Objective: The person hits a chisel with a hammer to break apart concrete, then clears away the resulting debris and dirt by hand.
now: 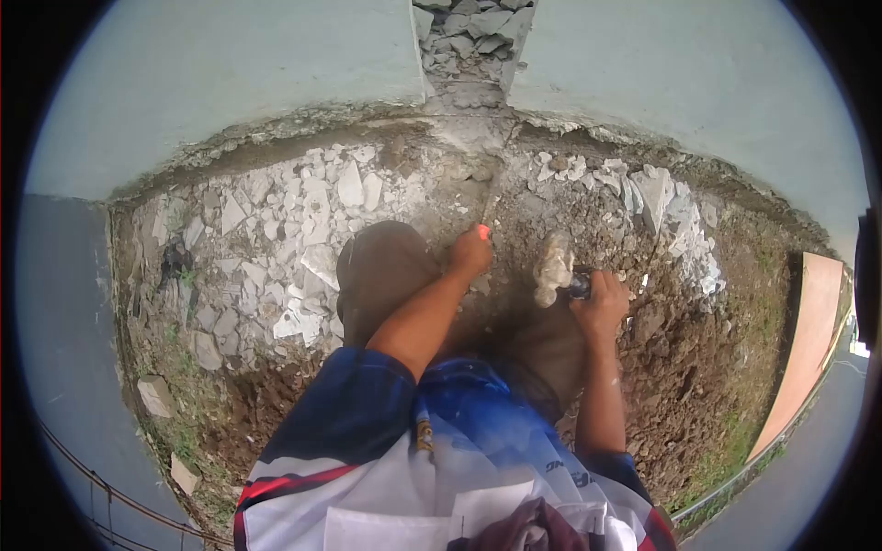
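Note:
My left hand [471,253] is closed around a thin chisel [491,195] with an orange end showing above the fist. The shaft slants toward the broken base of the wall, and its far tip blends into the dusty debris. To the right, my right hand [603,303] grips a hammer [554,266] by its black handle. Its pale, dust-coated head is held over the rubble, apart from the chisel. Ahead of both hands, crumbled concrete [469,133] lies at the foot of a wall opening.
A pale wall [276,64] stands ahead, with grey broken stones [469,28] filling its vertical gap. White rubble [312,202] spreads at left, loose brown soil [661,358] at right. An orange-brown board [799,349] lies far right; thin rods [101,482] run lower left.

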### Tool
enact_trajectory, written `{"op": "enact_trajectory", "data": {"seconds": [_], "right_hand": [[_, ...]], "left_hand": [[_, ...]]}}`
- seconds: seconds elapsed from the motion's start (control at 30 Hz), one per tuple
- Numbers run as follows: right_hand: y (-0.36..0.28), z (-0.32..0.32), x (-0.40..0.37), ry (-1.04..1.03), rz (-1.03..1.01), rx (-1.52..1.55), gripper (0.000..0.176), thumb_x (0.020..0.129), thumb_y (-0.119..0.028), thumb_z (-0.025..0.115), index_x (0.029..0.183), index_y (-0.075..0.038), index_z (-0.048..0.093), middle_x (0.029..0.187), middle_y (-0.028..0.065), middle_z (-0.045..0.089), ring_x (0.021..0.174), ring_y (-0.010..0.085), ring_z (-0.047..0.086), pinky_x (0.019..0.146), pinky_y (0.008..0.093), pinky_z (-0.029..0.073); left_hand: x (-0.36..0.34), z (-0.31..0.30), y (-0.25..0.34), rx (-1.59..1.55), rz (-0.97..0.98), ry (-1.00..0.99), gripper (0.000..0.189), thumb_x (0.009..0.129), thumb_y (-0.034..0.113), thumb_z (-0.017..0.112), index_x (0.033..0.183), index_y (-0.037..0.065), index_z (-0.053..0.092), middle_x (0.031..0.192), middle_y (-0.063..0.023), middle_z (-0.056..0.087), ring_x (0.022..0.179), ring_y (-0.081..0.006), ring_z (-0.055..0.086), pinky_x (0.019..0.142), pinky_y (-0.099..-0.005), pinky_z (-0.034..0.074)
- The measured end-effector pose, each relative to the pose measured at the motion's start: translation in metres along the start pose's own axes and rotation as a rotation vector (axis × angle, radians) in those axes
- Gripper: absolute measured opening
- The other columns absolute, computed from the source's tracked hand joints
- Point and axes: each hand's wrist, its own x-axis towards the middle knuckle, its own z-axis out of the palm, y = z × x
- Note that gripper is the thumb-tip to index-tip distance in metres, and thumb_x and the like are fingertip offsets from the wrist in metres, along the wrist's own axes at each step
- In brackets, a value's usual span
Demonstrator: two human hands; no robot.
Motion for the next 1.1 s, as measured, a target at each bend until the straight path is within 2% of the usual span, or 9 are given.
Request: {"op": "enact_trajectory", "data": {"seconds": [0.17,0.27,0.4,0.5,0.63,0.77,0.9,1.03,1.1], "right_hand": [[-0.001,0.008,0.007,0.03,-0.03,0.012,0.031,0.044,-0.012,0.064,0.071,-0.009,0.05,0.07,0.0071,0.051,0.068,0.0291,0.053,0.061,0.039,0.039],[0.0,0.01,0.005,0.044,0.004,-0.005,0.03,0.044,-0.011,0.063,0.071,-0.009,0.049,0.07,0.0069,0.05,0.067,0.0289,0.053,0.061,0.0388,0.039],[0.003,0.013,0.006,0.049,0.021,-0.026,0.031,0.044,-0.011,0.063,0.071,-0.009,0.049,0.07,0.0066,0.05,0.068,0.0284,0.053,0.061,0.0387,0.039],[0.001,0.013,0.004,0.055,0.013,-0.01,0.033,0.043,-0.012,0.065,0.071,-0.01,0.05,0.07,0.0066,0.05,0.069,0.0285,0.054,0.061,0.0388,0.039],[0.002,0.009,0.0,0.041,0.005,-0.01,0.034,0.043,-0.012,0.068,0.072,-0.01,0.05,0.071,0.0068,0.051,0.07,0.0287,0.054,0.063,0.0388,0.039],[0.003,0.014,0.004,0.049,0.011,-0.014,0.035,0.043,-0.012,0.069,0.073,-0.01,0.051,0.073,0.007,0.052,0.072,0.0284,0.055,0.064,0.0389,0.039],[-0.002,0.011,0.003,0.044,0.024,-0.006,0.035,0.043,-0.013,0.068,0.074,-0.01,0.051,0.073,0.0066,0.053,0.072,0.0282,0.055,0.063,0.0388,0.039],[-0.001,0.005,0.001,0.07,-0.01,0.019,0.033,0.045,-0.013,0.066,0.074,-0.01,0.051,0.072,0.0064,0.053,0.072,0.028,0.055,0.063,0.0387,0.038],[0.003,0.008,-0.001,0.032,-0.007,-0.013,0.033,0.045,-0.013,0.066,0.074,-0.01,0.051,0.073,0.0066,0.053,0.072,0.0279,0.055,0.063,0.0389,0.038]], "left_hand": [[-0.049,-0.017,0.031,-0.334,-0.084,0.145,0.027,0.083,0.011,0.055,0.109,0.007,0.055,0.09,-0.0172,0.065,0.06,-0.0269,0.067,0.053,-0.0395,0.054],[-0.024,-0.033,0.01,-0.495,-0.474,-0.04,0.025,0.08,0.007,0.057,0.104,0.001,0.058,0.081,-0.0206,0.065,0.067,-0.0294,0.068,0.053,-0.037,0.057],[-0.034,-0.034,0.011,-0.053,-0.326,-0.286,0.018,0.078,0.01,0.06,0.091,-0.001,0.064,0.079,-0.0145,0.065,0.06,-0.023,0.063,0.048,-0.0369,0.051],[-0.023,0.001,-0.022,-0.303,0.002,-0.239,0.025,0.08,0.012,0.055,0.101,0.0,0.062,0.088,-0.0189,0.065,0.07,-0.0271,0.068,0.044,-0.0374,0.049],[-0.027,-0.052,0.026,-0.807,-0.509,0.053,0.015,0.081,0.004,0.049,0.086,-0.005,0.06,0.08,-0.0117,0.065,0.064,-0.0215,0.063,0.047,-0.0389,0.049],[-0.005,-0.029,-0.02,-0.819,-0.413,-0.66,0.015,0.08,0.002,0.051,0.092,-0.004,0.057,0.082,-0.0126,0.064,0.063,-0.0201,0.062,0.048,-0.037,0.049],[-0.024,0.005,-0.021,-0.448,-0.014,-0.132,0.012,0.084,0.007,0.052,0.092,0.0,0.058,0.077,-0.0107,0.061,0.068,-0.0218,0.063,0.05,-0.0369,0.049],[-0.005,-0.055,0.008,-0.804,-0.537,-0.091,0.015,0.086,0.009,0.045,0.093,0.002,0.056,0.082,-0.0113,0.061,0.075,-0.0273,0.066,0.051,-0.0353,0.049],[0.009,-0.03,-0.018,-0.741,-0.43,-0.255,0.016,0.088,0.007,0.043,0.095,0.002,0.057,0.082,-0.0105,0.06,0.072,-0.0219,0.063,0.055,-0.0344,0.051]]}}
